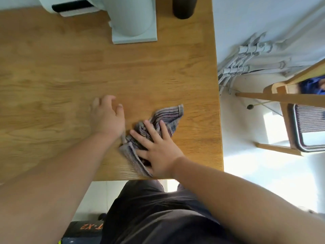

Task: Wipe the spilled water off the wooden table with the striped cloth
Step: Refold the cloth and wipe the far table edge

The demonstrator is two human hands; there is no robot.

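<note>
The striped cloth (167, 118), grey with purple and brown stripes, lies crumpled on the wooden table (70, 76) near its front right corner. My right hand (156, 148) presses flat on the cloth with fingers spread, covering its near half. My left hand (107, 117) rests on the bare wood just left of the cloth, fingers loosely apart, holding nothing. No water shows clearly on the wood; the frame is slightly blurred.
A white appliance on a square base (134, 35) stands at the back of the table. A dark cylinder (183, 7) stands right of it. The table's right edge (219, 103) drops to the floor, where a wooden chair (288, 106) stands.
</note>
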